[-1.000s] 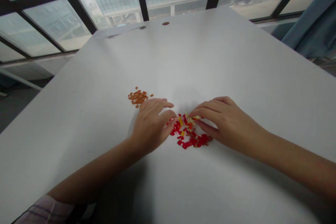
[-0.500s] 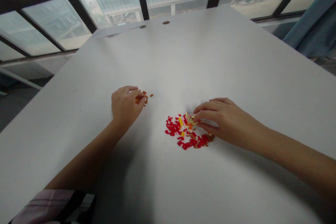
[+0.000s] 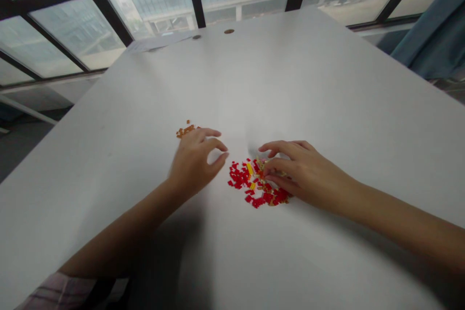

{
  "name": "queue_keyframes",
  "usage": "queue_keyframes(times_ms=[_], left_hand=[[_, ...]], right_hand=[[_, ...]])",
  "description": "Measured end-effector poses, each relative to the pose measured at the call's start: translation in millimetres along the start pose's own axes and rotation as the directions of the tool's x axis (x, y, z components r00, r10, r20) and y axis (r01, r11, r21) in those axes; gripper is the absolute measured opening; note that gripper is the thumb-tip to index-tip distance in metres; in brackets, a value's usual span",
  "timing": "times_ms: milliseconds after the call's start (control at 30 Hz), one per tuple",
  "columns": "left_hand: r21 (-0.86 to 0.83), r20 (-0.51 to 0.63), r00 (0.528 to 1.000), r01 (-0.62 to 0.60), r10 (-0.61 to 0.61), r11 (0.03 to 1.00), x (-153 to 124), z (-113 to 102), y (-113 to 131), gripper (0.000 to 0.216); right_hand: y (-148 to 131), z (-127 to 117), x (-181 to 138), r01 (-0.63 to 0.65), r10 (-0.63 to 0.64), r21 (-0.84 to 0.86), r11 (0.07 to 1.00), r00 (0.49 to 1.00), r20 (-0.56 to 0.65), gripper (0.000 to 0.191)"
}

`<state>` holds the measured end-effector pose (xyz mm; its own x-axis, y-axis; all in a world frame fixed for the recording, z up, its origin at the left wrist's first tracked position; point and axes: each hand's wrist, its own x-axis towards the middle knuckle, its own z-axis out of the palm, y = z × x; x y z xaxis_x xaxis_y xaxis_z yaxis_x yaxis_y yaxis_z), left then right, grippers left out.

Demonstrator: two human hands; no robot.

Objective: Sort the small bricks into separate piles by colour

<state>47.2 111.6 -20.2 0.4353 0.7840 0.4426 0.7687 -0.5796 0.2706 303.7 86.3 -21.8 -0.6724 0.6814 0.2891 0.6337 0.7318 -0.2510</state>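
Observation:
A loose pile of tiny bricks (image 3: 254,184), mostly red with some yellow and pale ones, lies on the white table (image 3: 290,82). My right hand (image 3: 298,174) rests on the pile's right side with its fingers curled onto the pieces; what they pinch is hidden. My left hand (image 3: 194,162) hovers just left of the pile, thumb and fingers apart, nothing visible in it. Behind my left hand a small heap of orange bricks (image 3: 184,130) shows, partly covered by the fingers.
Two small round caps (image 3: 228,31) and a sheet of paper (image 3: 160,42) lie at the table's far edge. Beyond it are dark-framed windows. A blue curtain (image 3: 432,34) hangs at the right.
My left hand went left to the orange heap and has come back toward the mixed pile. My right hand stayed on the pile, shifting slightly left.

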Motion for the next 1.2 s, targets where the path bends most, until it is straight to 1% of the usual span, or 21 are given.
queue_keyframes(times_ms=[67, 133, 233, 367, 467, 567, 700, 833, 933, 1000, 1067, 1100, 1200], left_hand=[[-0.091, 0.052, 0.992, -0.106, 0.111, 0.99, -4.9, 0.7, 19.6, 0.002], [-0.155, 0.079, 0.98, -0.167, 0.18, 0.974, -9.3, 0.8, 35.6, 0.003], [-0.192, 0.096, 0.972, -0.191, 0.212, 0.963, -12.6, 0.2, 49.5, 0.003], [-0.195, 0.087, 0.973, -0.193, 0.213, 0.962, -12.2, 0.5, 53.2, 0.004], [-0.152, 0.084, 0.971, -0.208, 0.223, 0.966, -10.4, 1.9, 48.7, 0.004], [-0.066, 0.042, 0.978, -0.201, 0.204, 0.977, -6.6, 3.0, 34.6, 0.005], [0.07, -0.083, 0.993, -0.073, 0.079, 0.995, 2.9, 1.5, 1.6, 0.006], [0.207, -0.096, 0.993, 0.083, -0.064, 0.975, 8.1, -2.0, -29.3, 0.008], [0.259, -0.167, 0.978, 0.165, -0.124, 0.952, 4.1, -4.0, -41.2, 0.009], [0.24, -0.232, 0.961, 0.204, -0.148, 0.949, -0.4, -4.6, -41.3, 0.025], [0.207, -0.239, 0.962, 0.183, -0.132, 0.961, -4.4, -4.7, -34.6, 0.035], [0.192, -0.214, 0.972, 0.141, -0.099, 0.971, -6.1, -4.7, -28.9, 0.037], [0.155, -0.093, 0.994, -0.046, 0.061, 0.987, -12.3, -6.1, -6.8, 0.039]], right_hand=[[-5.6, 1.4, 0.3, 0.012, -0.01, 0.019, 1.0, 0.998, -0.064, 0.014], [-11.5, 2.1, 0.3, 0.024, -0.02, 0.042, 0.999, 0.995, -0.1, 0.014], [-18.5, 1.7, 0.5, 0.034, -0.027, 0.071, 0.997, 0.994, -0.11, 0.013], [-21.3, 1.1, 1.0, 0.041, -0.032, 0.072, 0.997, 0.993, -0.116, 0.013], [-19.4, 1.0, -0.1, 0.034, -0.025, 0.08, 0.996, 0.994, -0.109, 0.015], [-16.2, -0.9, -2.4, 0.021, -0.009, 0.096, 0.995, 0.992, -0.125, 0.016], [-11.1, -3.8, -4.1, 0.031, -0.021, 0.084, 0.996, 0.993, -0.115, 0.021], [-9.7, 1.0, -7.5, 0.068, -0.067, 0.01, 0.998, 0.996, -0.062, 0.027], [-16.2, 7.2, -16.8, 0.088, -0.089, -0.035, 0.995, 0.996, -0.013, 0.031], [-23.4, 9.8, -25.9, 0.091, -0.091, -0.041, 0.995, 0.996, -0.002, 0.034], [-30.7, 10.3, -34.7, 0.09, -0.09, -0.033, 0.995, 0.996, 0.002, 0.038], [-33.9, 10.0, -38.1, 0.089, -0.088, -0.027, 0.996, 0.996, 0.012, 0.041], [-42.9, 8.3, -40.8, 0.087, -0.086, -0.014, 0.996, 0.994, 0.066, 0.05]])
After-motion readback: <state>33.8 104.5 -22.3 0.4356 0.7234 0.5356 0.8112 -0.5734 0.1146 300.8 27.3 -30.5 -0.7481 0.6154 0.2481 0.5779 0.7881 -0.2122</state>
